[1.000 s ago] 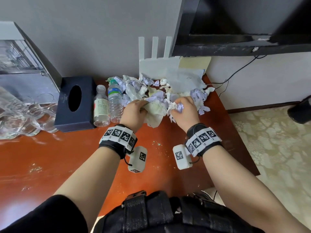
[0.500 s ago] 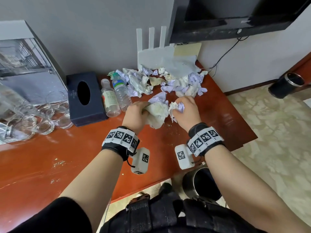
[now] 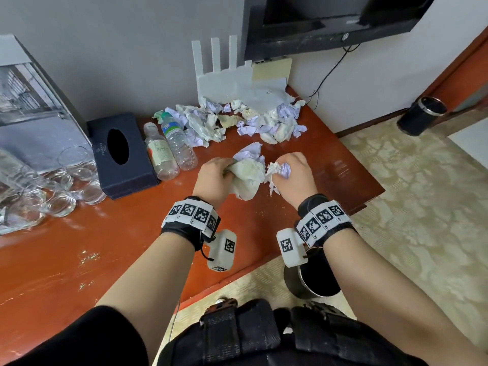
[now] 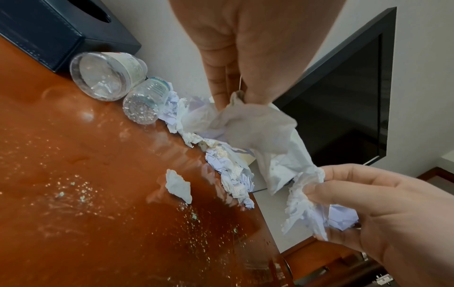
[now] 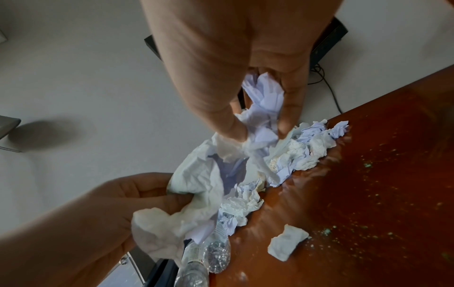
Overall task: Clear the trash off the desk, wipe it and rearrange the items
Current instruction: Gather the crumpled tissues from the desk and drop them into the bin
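A heap of crumpled white and lilac paper and tissues (image 3: pixel 237 122) lies at the back of the reddish-brown desk (image 3: pixel 105 247). My left hand (image 3: pixel 224 167) grips a big off-white tissue wad (image 3: pixel 248 178), also seen as the wad (image 4: pixel 255 126) under my left hand (image 4: pixel 230 93). My right hand (image 3: pixel 285 167) grips a smaller white and lilac paper ball (image 3: pixel 278 171), held by curled fingers (image 5: pixel 233 126). Both hands hover close together above the desk, nearer to me than the heap. One loose scrap (image 4: pixel 179 185) lies alone on the wood.
Two plastic bottles (image 3: pixel 169 149) lie beside a dark tissue box (image 3: pixel 121 154), with several glasses (image 3: pixel 66 180) at the left. A white router (image 3: pixel 224 75) and a wall screen (image 3: pixel 330 19) stand behind the heap. A dark bin (image 3: pixel 314 281) sits below the desk edge. Crumbs (image 4: pixel 73 186) speckle the wood.
Both hands have drawn back from the heap towards me, each keeping its wad. The view has tilted down, and the bin by the desk edge now shows.
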A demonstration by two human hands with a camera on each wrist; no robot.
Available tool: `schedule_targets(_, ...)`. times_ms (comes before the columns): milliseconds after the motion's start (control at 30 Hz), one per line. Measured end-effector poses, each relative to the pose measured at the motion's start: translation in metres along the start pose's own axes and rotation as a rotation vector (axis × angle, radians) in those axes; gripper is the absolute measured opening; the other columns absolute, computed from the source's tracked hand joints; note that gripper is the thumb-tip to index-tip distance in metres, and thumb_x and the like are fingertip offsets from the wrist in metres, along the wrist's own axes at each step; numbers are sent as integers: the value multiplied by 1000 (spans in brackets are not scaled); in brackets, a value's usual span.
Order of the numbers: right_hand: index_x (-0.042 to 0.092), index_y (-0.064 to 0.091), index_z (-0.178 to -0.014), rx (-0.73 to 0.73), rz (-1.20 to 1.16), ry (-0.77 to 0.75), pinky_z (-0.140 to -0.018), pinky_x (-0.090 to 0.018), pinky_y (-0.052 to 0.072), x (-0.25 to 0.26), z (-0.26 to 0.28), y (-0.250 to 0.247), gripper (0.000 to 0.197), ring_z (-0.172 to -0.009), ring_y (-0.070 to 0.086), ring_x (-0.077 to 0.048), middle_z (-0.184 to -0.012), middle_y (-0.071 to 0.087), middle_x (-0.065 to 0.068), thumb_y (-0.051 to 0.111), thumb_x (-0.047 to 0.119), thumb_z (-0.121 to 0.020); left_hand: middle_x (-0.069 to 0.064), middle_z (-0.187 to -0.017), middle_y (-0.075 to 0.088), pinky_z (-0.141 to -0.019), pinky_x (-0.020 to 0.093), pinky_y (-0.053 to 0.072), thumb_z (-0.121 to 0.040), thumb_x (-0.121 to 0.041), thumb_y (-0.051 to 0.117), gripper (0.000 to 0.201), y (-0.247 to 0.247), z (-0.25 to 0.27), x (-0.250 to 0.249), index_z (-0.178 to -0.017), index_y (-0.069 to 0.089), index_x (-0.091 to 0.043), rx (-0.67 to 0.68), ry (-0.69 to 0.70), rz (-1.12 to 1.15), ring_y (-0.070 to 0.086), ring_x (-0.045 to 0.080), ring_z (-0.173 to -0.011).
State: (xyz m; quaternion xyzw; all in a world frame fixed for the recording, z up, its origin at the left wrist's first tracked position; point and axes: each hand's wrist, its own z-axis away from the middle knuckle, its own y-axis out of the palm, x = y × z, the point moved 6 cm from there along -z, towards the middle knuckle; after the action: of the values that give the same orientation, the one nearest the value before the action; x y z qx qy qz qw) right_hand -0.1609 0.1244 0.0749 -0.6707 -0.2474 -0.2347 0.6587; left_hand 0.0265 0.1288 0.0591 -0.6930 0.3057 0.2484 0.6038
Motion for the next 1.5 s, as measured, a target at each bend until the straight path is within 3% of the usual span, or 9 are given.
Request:
schedule_targets(233,10,59,-109,-43,-8,72,-85,-23,41,-39,25,-31,25,-101,53,-20,-123,45,-4,60,5,-85,13,-109,67,-80,19,37,-83,1,53,33,35,6,-37,-110,69,-8,53,31,12,60,26,-102)
schedule_targets(400,7,60,-102,-72,-10,114,-86,-28,44,-79,47,-64,21,-96,56,-24,-118,47,-6,56,1,-82,11,-102,69,-74,18,33,-82,1,51,33,77,16,-75,-107,70,-9,113,66,30,58,23,-94)
schedule_targets(533,8,60,-101,-87,-5,127,-82,-23,39,-117,61,-95,22,-93,55,-22,-118,47,-6,57,0,-82,11,-105,68,-78,23,39,-83,-1,52,33,114,25,-107,-110,69,-9,141,82,26,59,26,-97)
schedule_targets(700,10,60,-102,-85,-13,141,-78,-16,34,-171,81,-133,24,-89,47,-11,-118,47,-4,56,0,-81,12,-109,68,-81,21,38,-84,0,52,34,163,41,-151,-112,69,-9,143,77,11,59,27,-101)
schedule_targets(900,9,59,-97,-59,11,179,-83,-32,45,-236,113,-167,19,-93,54,-23,-116,47,-6,57,2,-79,9,-106,69,-81,23,41,-83,1,50,35,230,71,-194,-109,70,-11,196,88,32,61,25,-99)
schedule_targets(1000,8,60,-98,-61,9,213,-80,-29,43,-265,125,-175,20,-95,54,-24,-115,48,-7,58,3,-78,9,-108,68,-79,22,39,-84,0,51,35,261,89,-204,-111,69,-12,258,70,17,60,25,-101)
schedule_targets(1133,9,60,-101,-31,48,254,-68,-22,29,-299,141,-175,19,-95,53,-23,-116,48,-4,60,9,-81,12,-101,68,-75,23,38,-82,2,51,33,290,106,-213,-108,69,-8,314,45,42,59,26,-96)
schedule_targets(1300,11,58,-102,-8,18,332,-74,-23,34,-338,155,-166,21,-91,52,-21,-116,47,-6,61,9,-81,14,-104,68,-79,25,41,-82,5,48,34,316,115,-213,-107,69,-6,391,1,62,59,27,-98)
schedule_targets(1500,8,58,-107,-33,4,413,-74,-18,32,-374,159,-151,24,-89,47,-14,-117,49,-8,58,5,-83,17,-89,69,-74,39,49,-80,4,46,28,351,106,-198,-93,70,1,479,40,50,61,29,-80)
